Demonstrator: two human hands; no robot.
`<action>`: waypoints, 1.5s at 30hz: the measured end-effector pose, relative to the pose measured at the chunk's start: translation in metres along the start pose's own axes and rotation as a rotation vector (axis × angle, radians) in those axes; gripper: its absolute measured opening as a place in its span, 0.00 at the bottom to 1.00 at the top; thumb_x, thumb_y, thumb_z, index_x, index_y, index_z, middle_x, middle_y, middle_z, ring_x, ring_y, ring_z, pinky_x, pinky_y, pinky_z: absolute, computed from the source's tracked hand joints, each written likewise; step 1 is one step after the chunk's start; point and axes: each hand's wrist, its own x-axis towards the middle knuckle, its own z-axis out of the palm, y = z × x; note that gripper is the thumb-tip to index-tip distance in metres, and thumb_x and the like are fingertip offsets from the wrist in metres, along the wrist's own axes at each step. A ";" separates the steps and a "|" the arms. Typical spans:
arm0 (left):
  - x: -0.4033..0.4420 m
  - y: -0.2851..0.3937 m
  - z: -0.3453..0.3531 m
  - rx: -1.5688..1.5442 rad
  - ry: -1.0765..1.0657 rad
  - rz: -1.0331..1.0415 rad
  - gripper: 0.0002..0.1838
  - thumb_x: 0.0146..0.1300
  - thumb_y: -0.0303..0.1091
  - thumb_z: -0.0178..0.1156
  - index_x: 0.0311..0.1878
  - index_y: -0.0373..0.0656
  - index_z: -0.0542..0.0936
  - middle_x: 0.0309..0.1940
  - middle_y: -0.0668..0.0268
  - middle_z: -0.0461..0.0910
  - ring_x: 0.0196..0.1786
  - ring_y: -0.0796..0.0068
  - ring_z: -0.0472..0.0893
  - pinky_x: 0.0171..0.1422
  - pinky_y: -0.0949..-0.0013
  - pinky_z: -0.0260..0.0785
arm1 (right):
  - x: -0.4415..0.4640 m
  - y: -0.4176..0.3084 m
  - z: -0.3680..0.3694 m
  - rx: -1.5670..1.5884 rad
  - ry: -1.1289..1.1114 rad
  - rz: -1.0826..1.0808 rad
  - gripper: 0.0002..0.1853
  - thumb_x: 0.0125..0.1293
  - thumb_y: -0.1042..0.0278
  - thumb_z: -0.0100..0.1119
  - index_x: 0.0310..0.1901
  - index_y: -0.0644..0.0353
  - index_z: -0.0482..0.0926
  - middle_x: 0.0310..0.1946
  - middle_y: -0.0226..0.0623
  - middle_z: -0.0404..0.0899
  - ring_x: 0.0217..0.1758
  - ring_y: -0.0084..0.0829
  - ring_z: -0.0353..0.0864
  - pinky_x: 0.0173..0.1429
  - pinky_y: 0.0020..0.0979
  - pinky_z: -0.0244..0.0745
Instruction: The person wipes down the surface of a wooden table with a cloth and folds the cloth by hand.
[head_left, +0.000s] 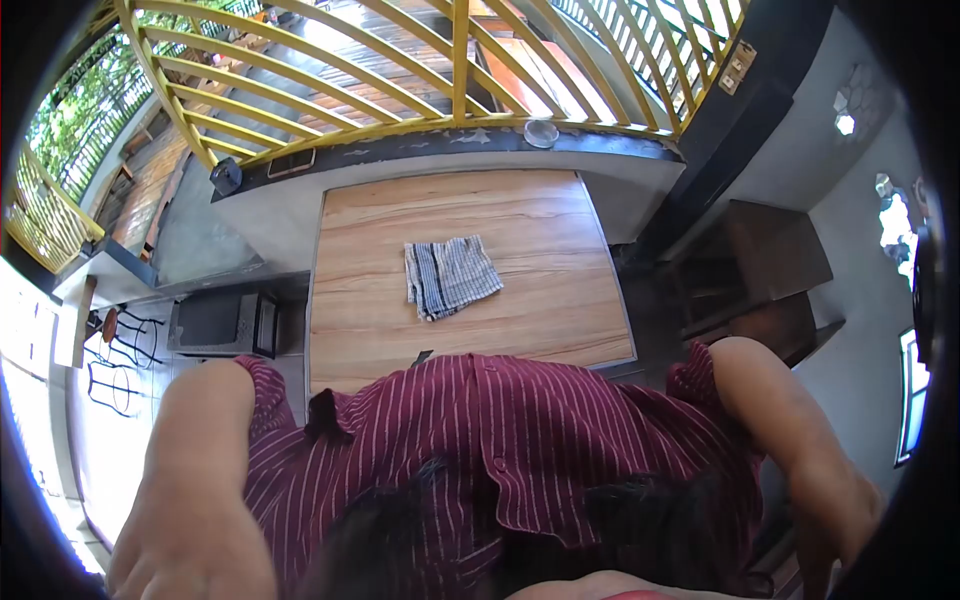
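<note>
A folded cloth with blue, white and grey checks lies on the wood-grain table, near its middle. My left hand is raised at the bottom left corner, its knuckles at the frame edge and its fingers cut off. At the lower right, my right hand is also raised and bent away, with its fingers mostly out of sight. Both hands are far from the cloth, and nothing held shows in either. A small dark object sits at the table's near edge, partly behind my striped maroon shirt.
Beyond the table, a low wall with a yellow metal railing bears a glass ashtray, a phone and a small dark object. Dark wooden chairs stand right; a black box-like unit and stools stand left.
</note>
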 end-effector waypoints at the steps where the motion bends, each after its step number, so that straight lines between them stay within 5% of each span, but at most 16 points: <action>1: 0.002 -0.001 0.003 0.005 -0.017 -0.001 0.22 0.64 0.39 0.46 0.62 0.52 0.61 0.60 0.62 0.62 0.64 0.65 0.59 0.70 0.64 0.42 | 0.003 -0.001 0.002 -0.013 -0.011 -0.003 0.23 0.58 0.74 0.52 0.56 0.63 0.64 0.56 0.44 0.63 0.61 0.38 0.61 0.63 0.37 0.61; 4: 0.009 -0.010 0.015 0.517 -0.327 0.367 0.17 0.66 0.42 0.42 0.54 0.51 0.71 0.55 0.63 0.65 0.56 0.59 0.67 0.53 0.58 0.67 | 0.007 -0.009 0.008 -0.400 -0.207 -0.420 0.20 0.60 0.70 0.51 0.55 0.62 0.66 0.55 0.41 0.65 0.60 0.37 0.63 0.62 0.35 0.61; 8: -0.021 0.041 0.015 0.405 -0.853 0.085 0.15 0.65 0.43 0.42 0.51 0.54 0.72 0.51 0.74 0.69 0.52 0.72 0.69 0.48 0.63 0.69 | 0.004 -0.031 0.004 -0.780 -0.078 -0.568 0.20 0.63 0.63 0.46 0.56 0.55 0.66 0.55 0.39 0.65 0.60 0.34 0.64 0.59 0.34 0.62; 9: -0.042 0.059 0.019 0.415 -0.856 0.077 0.15 0.65 0.43 0.42 0.51 0.54 0.72 0.51 0.74 0.69 0.52 0.72 0.69 0.48 0.63 0.69 | 0.010 -0.028 -0.005 -0.805 0.055 -0.602 0.20 0.64 0.60 0.45 0.58 0.52 0.65 0.57 0.39 0.64 0.60 0.33 0.63 0.58 0.33 0.62; 11: -0.098 0.102 0.027 0.718 -0.293 0.326 0.14 0.57 0.29 0.53 0.48 0.47 0.75 0.48 0.69 0.75 0.49 0.80 0.74 0.57 0.61 0.64 | 0.081 0.047 -0.032 -0.579 0.586 -1.291 0.13 0.62 0.57 0.44 0.41 0.51 0.75 0.36 0.22 0.77 0.38 0.21 0.72 0.38 0.23 0.65; 12: -0.079 0.108 0.017 0.931 -0.136 0.364 0.16 0.59 0.32 0.51 0.51 0.43 0.72 0.51 0.62 0.72 0.51 0.71 0.75 0.53 0.56 0.67 | 0.070 0.024 -0.046 -0.954 0.249 -0.613 0.15 0.65 0.56 0.40 0.49 0.47 0.69 0.41 0.25 0.74 0.43 0.26 0.72 0.42 0.31 0.69; 13: -0.027 0.074 -0.006 1.080 0.098 0.752 0.17 0.62 0.40 0.46 0.54 0.50 0.70 0.53 0.70 0.69 0.52 0.74 0.71 0.51 0.60 0.68 | 0.059 0.000 -0.057 -1.203 -0.107 0.114 0.18 0.67 0.54 0.36 0.57 0.44 0.63 0.46 0.28 0.71 0.49 0.31 0.71 0.47 0.39 0.73; 14: 0.014 0.041 -0.022 1.206 0.352 1.137 0.19 0.65 0.48 0.41 0.57 0.58 0.67 0.55 0.79 0.65 0.54 0.76 0.67 0.50 0.64 0.69 | 0.054 0.004 -0.065 -1.190 -0.101 0.128 0.18 0.67 0.54 0.36 0.57 0.44 0.63 0.46 0.28 0.71 0.49 0.31 0.71 0.47 0.39 0.73; 15: 0.004 0.073 -0.009 1.758 0.155 0.357 0.21 0.65 0.52 0.36 0.60 0.62 0.62 0.58 0.78 0.62 0.57 0.77 0.64 0.55 0.63 0.67 | 0.051 0.007 -0.067 -1.172 -0.090 0.139 0.18 0.67 0.54 0.36 0.57 0.44 0.63 0.46 0.28 0.70 0.49 0.31 0.71 0.47 0.39 0.73; 16: 0.022 0.063 -0.010 2.282 0.112 0.282 0.23 0.66 0.51 0.31 0.63 0.63 0.55 0.60 0.77 0.58 0.60 0.76 0.61 0.61 0.60 0.63 | 0.048 0.010 -0.067 -1.152 -0.080 0.152 0.18 0.67 0.54 0.36 0.57 0.44 0.63 0.46 0.28 0.70 0.49 0.31 0.71 0.47 0.39 0.73; 17: 0.026 0.064 -0.013 1.996 0.102 0.399 0.23 0.67 0.49 0.28 0.65 0.61 0.51 0.62 0.74 0.54 0.63 0.73 0.57 0.66 0.56 0.54 | 0.046 0.014 -0.067 -1.131 -0.069 0.166 0.18 0.67 0.54 0.36 0.57 0.44 0.63 0.46 0.28 0.70 0.49 0.31 0.71 0.47 0.39 0.73; 24: 0.005 0.055 -0.015 1.949 0.211 0.333 0.24 0.67 0.49 0.28 0.65 0.61 0.50 0.63 0.74 0.54 0.63 0.72 0.57 0.66 0.56 0.53 | 0.036 0.028 -0.067 -1.036 -0.017 0.227 0.19 0.66 0.54 0.37 0.57 0.44 0.63 0.47 0.29 0.70 0.50 0.31 0.70 0.48 0.38 0.72; 30: 0.027 0.085 -0.036 1.942 0.011 0.299 0.24 0.67 0.49 0.28 0.65 0.61 0.50 0.63 0.73 0.53 0.64 0.72 0.56 0.66 0.55 0.52 | 0.007 0.049 -0.066 -1.108 0.125 0.091 0.19 0.66 0.54 0.37 0.57 0.44 0.62 0.48 0.30 0.69 0.51 0.31 0.70 0.49 0.38 0.71; 33: 0.045 0.105 -0.052 2.007 -0.108 0.420 0.24 0.67 0.49 0.28 0.65 0.61 0.49 0.63 0.73 0.53 0.64 0.72 0.56 0.66 0.55 0.52 | 0.019 0.054 -0.086 -1.178 0.069 -0.053 0.19 0.66 0.54 0.38 0.57 0.44 0.62 0.48 0.30 0.69 0.52 0.31 0.69 0.49 0.38 0.71; 42: 0.078 0.128 -0.058 2.261 -0.505 1.324 0.24 0.67 0.49 0.28 0.66 0.61 0.48 0.63 0.73 0.52 0.64 0.71 0.55 0.67 0.55 0.50 | 0.136 0.003 -0.120 -1.393 -0.589 -0.674 0.19 0.66 0.54 0.38 0.58 0.44 0.62 0.50 0.31 0.68 0.53 0.31 0.68 0.50 0.38 0.69; 45: 0.075 0.111 -0.060 2.262 -0.498 1.400 0.24 0.67 0.49 0.28 0.66 0.61 0.48 0.64 0.73 0.51 0.64 0.71 0.55 0.67 0.55 0.50 | 0.136 -0.007 -0.119 -1.378 -0.645 -0.699 0.19 0.66 0.54 0.39 0.58 0.44 0.62 0.50 0.31 0.67 0.53 0.31 0.68 0.51 0.38 0.69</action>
